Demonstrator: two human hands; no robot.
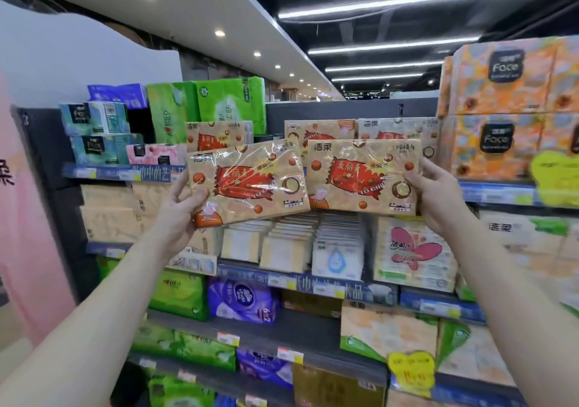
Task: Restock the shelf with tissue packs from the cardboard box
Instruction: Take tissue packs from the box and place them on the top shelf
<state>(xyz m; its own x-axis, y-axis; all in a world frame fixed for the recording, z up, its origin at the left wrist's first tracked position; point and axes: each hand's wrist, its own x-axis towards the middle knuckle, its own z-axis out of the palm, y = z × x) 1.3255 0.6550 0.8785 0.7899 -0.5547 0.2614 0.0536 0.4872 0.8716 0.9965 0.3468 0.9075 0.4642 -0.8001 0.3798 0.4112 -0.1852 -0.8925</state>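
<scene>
Left hand point(185, 206) pinches the lower-left corner of 1 tilted tissue pack point(247, 181), thumb on its face. Right hand point(438, 190) grips the right edge of the 2nd pack point(363, 176), held level. Both are raised before the top shelf point(125, 173), beside matching packs. Film-wrapped: probably light, soft, slippery; hold at edges.

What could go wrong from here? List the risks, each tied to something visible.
1. The left hand grips the tilted tan plastic-wrapped tissue pack with a red candy print only at its lower corner, so the slick film could slip free.
2. Its edge seems to overlap the second such pack in the right hand; pushed in together, they might jam.
3. The standing packs on the top shelf could get knocked over.
</scene>
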